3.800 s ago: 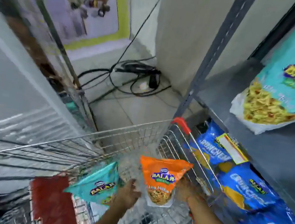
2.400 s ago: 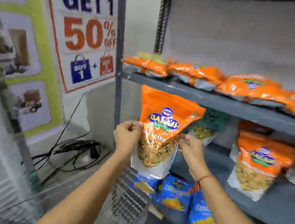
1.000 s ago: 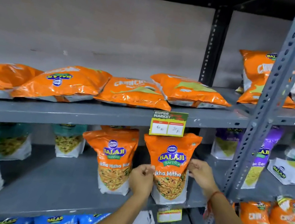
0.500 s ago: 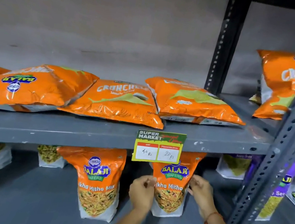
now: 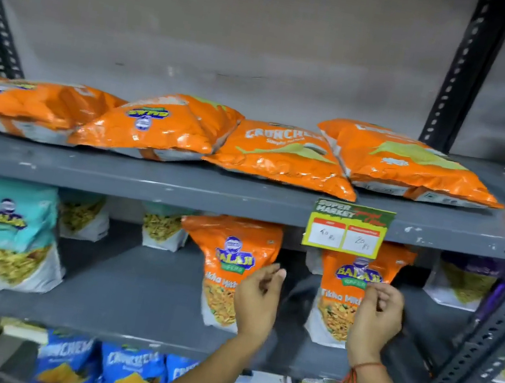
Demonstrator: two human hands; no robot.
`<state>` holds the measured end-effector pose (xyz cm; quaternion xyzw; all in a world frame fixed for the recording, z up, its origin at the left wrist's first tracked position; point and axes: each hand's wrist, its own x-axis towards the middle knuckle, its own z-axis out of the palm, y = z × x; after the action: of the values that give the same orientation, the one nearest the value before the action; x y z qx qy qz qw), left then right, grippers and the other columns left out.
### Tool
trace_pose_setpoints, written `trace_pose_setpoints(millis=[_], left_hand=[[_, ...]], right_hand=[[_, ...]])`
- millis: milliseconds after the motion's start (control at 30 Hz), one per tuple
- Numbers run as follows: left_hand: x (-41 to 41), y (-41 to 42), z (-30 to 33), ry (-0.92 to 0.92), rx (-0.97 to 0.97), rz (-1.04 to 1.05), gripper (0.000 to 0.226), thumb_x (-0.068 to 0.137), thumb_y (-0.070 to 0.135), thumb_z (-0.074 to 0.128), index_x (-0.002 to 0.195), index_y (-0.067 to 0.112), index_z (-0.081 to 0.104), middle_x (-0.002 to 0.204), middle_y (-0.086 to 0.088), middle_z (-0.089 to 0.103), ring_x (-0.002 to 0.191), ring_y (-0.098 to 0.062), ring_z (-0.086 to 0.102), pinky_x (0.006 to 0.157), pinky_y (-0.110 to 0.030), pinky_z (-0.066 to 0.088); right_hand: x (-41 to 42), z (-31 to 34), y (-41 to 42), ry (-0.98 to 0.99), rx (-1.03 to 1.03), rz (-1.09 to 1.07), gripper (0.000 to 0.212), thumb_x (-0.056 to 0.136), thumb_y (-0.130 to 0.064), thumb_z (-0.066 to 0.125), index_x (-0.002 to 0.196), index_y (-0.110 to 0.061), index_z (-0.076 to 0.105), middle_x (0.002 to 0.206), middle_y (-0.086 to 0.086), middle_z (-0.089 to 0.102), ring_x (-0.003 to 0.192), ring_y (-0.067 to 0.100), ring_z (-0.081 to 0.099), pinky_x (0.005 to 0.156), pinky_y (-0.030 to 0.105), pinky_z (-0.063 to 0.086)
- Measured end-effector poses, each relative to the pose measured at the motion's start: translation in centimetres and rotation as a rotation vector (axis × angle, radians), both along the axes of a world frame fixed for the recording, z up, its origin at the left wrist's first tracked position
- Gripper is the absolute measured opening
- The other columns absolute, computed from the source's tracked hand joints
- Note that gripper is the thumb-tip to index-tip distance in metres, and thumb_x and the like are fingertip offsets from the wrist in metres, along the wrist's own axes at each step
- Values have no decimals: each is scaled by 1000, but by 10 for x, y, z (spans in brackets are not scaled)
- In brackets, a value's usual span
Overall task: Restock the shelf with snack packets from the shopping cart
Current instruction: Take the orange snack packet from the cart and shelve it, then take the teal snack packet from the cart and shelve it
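An orange Balaji Tikha Mitha snack packet (image 5: 337, 306) stands upright on the grey middle shelf (image 5: 134, 292), under a green price tag (image 5: 348, 229). My right hand (image 5: 376, 319) hovers in front of its right side with loosely curled fingers and grips nothing. My left hand (image 5: 257, 302) is to the packet's left and apart from it. It holds nothing and partly covers a second, matching orange packet (image 5: 225, 263). The shopping cart is out of view.
Flat orange Crunchex bags (image 5: 283, 156) lie along the upper shelf. A teal packet (image 5: 14, 228) stands at the left of the middle shelf, with smaller ones behind. Blue packets (image 5: 130, 371) fill the lower shelf. A perforated steel post (image 5: 494, 335) rises at the right.
Both hands gripped the sides of the orange packet half a second ago. Now they have let go and drawn back, and the packet stands on the middle shelf.
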<state>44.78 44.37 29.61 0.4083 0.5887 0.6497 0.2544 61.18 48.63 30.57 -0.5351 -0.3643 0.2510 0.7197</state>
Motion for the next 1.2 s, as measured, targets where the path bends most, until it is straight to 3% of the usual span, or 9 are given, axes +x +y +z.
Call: trace_pose_setpoints(millis=[100, 200, 367, 433, 600, 700, 900, 1100, 1200], left_hand=[[-45, -36, 20, -3, 57, 85, 17, 82, 39, 67, 94, 28, 74, 79, 20, 73, 77, 0, 69, 79, -31, 57], [-104, -83, 47, 5, 133, 169, 31, 80, 44, 67, 100, 22, 73, 91, 9, 77, 83, -2, 70, 85, -34, 57], [-210, -173, 94, -16, 231, 323, 27, 84, 24, 69, 106, 9, 71, 91, 3, 73, 80, 4, 66, 81, -22, 54], [-253, -208, 99, -9, 218, 412, 30, 83, 26, 69, 107, 10, 70, 95, 3, 74, 82, 0, 67, 81, -23, 54], [-350, -305, 67, 20, 128, 628, 26, 82, 28, 69, 102, 12, 72, 91, 2, 74, 75, 4, 65, 80, -22, 55], [-394, -368, 21, 32, -46, 763, 23, 83, 31, 68, 99, 15, 73, 88, 3, 75, 76, 0, 66, 81, -23, 54], [-439, -510, -115, -45, -608, 1037, 44, 78, 50, 48, 61, 10, 58, 56, -9, 59, 62, -29, 62, 60, -36, 49], [-418, -605, -233, -340, -1189, 794, 51, 65, 54, 43, 69, 12, 72, 71, -9, 75, 79, -30, 71, 69, -33, 54], [-413, -604, -267, -447, -1310, 593, 40, 75, 35, 53, 102, 11, 69, 106, -20, 72, 103, -35, 67, 85, -36, 51]], right_hand=[[-55, 8, -34, -1, 76, 151, 8, 76, -28, 54, 72, -34, 54, 73, -15, 63, 66, -3, 54, 66, 12, 42], [-123, 16, -77, -31, 118, 385, 7, 79, -28, 52, 77, -32, 58, 76, -11, 62, 75, 12, 55, 73, 31, 42], [-245, 59, -160, -10, 103, 741, 10, 80, -27, 55, 83, -25, 63, 86, -11, 70, 83, 4, 59, 77, 20, 44], [-292, 69, -190, -28, 71, 917, 10, 82, -26, 58, 88, -28, 65, 98, 5, 68, 90, 11, 60, 80, 25, 44], [-394, 54, -262, -182, -72, 1319, 14, 87, -18, 60, 100, -18, 64, 92, -2, 65, 80, 2, 59, 68, 6, 44], [-443, 15, -299, -318, -189, 1529, 18, 88, -4, 59, 105, -4, 64, 86, -2, 63, 69, -10, 58, 67, 5, 44], [-531, -89, -354, -827, -421, 1941, 19, 85, -1, 62, 104, 1, 64, 78, -6, 57, 72, 1, 50, 63, 1, 40], [-608, -208, -380, -1330, -505, 2143, 11, 73, -21, 68, 79, -29, 65, 85, 2, 67, 87, 19, 61, 84, 41, 55], [-626, -263, -388, -1538, -694, 2167, 37, 83, -16, 65, 120, -13, 59, 111, 3, 54, 98, 15, 51, 79, 24, 44]])
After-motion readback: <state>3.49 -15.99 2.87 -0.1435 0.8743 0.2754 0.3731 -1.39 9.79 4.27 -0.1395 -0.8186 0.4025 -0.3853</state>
